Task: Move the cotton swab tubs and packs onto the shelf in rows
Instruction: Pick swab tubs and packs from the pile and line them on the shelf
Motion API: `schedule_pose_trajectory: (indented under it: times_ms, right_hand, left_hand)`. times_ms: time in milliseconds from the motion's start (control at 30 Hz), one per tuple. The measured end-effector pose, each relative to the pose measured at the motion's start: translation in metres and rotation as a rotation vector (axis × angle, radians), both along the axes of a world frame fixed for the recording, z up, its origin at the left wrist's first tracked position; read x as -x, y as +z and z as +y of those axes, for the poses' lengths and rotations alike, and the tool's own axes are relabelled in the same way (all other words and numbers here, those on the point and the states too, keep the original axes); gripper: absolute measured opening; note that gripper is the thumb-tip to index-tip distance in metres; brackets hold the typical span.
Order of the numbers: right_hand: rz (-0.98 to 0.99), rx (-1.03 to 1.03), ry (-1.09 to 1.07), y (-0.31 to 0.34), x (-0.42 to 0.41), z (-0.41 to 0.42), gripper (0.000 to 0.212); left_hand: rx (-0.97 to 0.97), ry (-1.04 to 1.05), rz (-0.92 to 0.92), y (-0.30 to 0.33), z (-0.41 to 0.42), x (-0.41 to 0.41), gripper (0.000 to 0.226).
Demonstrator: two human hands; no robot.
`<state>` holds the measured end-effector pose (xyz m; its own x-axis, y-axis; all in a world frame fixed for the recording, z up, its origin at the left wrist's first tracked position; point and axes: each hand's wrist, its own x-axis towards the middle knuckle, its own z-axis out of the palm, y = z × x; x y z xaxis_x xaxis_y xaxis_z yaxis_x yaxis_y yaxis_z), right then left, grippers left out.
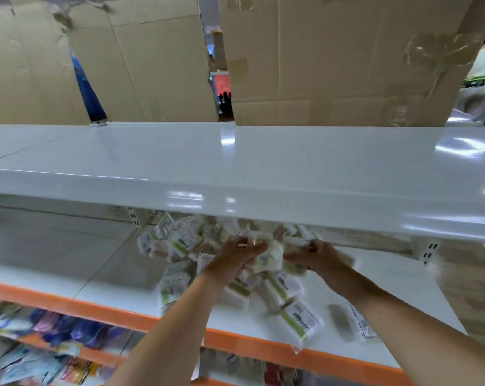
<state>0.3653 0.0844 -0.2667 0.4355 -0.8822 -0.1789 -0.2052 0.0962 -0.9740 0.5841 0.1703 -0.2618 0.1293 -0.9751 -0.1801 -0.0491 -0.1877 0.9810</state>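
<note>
Both hands were in the heap of cotton swab packs, sorting not yet begun.

The left hand (242,253) curled its fingers round a clear tub (259,238) at the top of the pile, while the right hand (316,256) gripped a pack (297,243) just beside it, though blur hid how its fingers lay. The packs (288,288) lay in a loose jumble on the white shelf (102,274) with the orange front lip (68,305), one pack (302,320) near the edge. No rows stood yet, I judged; next the held items needed setting upright on the bare board to the left. Above ran a glossy white upper shelf (235,162) backed by cardboard sheets (333,51); below, coloured packets (54,332) crowded a lower shelf.
</note>
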Motion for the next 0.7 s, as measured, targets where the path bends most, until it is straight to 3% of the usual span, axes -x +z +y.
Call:
schedule_pose_trajectory:
  times_ms: [300, 700]
  right_hand:
    - [0.035, 0.109, 0.161, 0.013, -0.092, 0.027, 0.033]
    - [0.08, 0.193, 0.35, 0.013, -0.231, 0.09, 0.028]
  left_hand:
    - [-0.076, 0.329, -0.116, 0.014, 0.056, -0.065, 0.017]
    - [-0.041, 0.563, -0.058, 0.01, 0.153, -0.173, 0.022]
